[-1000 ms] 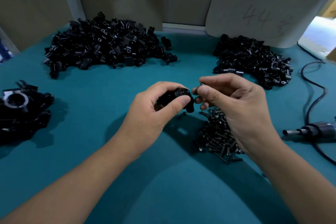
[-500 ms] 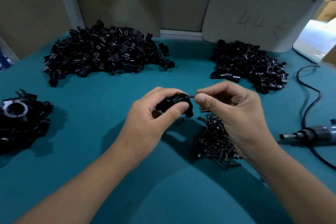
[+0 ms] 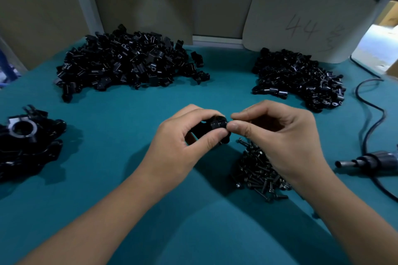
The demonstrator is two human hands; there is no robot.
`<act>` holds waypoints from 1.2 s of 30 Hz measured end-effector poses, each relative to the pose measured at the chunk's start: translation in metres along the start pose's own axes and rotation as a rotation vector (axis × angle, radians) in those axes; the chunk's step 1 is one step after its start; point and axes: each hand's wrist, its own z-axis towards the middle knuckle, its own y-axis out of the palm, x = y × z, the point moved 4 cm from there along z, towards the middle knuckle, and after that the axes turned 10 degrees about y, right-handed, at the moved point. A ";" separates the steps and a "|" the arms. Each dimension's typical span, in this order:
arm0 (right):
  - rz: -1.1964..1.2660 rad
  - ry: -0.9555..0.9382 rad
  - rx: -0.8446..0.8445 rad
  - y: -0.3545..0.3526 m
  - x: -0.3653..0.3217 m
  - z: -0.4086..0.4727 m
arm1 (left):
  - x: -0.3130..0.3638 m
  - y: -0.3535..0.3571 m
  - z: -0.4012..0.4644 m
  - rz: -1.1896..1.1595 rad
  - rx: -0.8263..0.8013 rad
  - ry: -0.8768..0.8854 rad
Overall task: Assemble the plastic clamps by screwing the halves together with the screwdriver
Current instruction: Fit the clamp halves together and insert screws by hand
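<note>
My left hand [image 3: 183, 142] grips a black plastic clamp [image 3: 215, 127] above the middle of the teal table. My right hand [image 3: 277, 135] has thumb and forefinger pinched together right against the clamp's right end; the screw seen earlier between them is now hidden. A heap of dark screws [image 3: 258, 170] lies under my right wrist. The electric screwdriver [image 3: 370, 162] lies on the table at the right edge, untouched.
A big pile of black clamp halves [image 3: 129, 62] sits at the back left, a smaller pile [image 3: 299, 77] at the back right. Assembled clamps [image 3: 23, 142] lie at the left edge. The screwdriver's black cable [image 3: 374, 114] loops along the right. A white board [image 3: 305, 23] leans behind.
My right fingertips moved left until they touch the clamp, and the screw shaft seen between them half a second ago has gone out of sight into it.
</note>
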 end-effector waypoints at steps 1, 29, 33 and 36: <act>0.035 0.005 -0.011 0.002 0.000 0.000 | 0.000 0.000 0.000 -0.002 -0.001 0.007; -0.167 0.009 -0.027 0.006 0.005 -0.003 | -0.020 0.010 -0.004 -0.506 -0.057 -0.283; -0.250 -0.013 -0.036 0.007 0.004 -0.003 | -0.018 0.011 -0.004 -0.469 -0.047 -0.277; -0.349 -0.049 -0.073 0.011 0.002 -0.004 | -0.016 0.011 -0.004 -0.430 -0.036 -0.255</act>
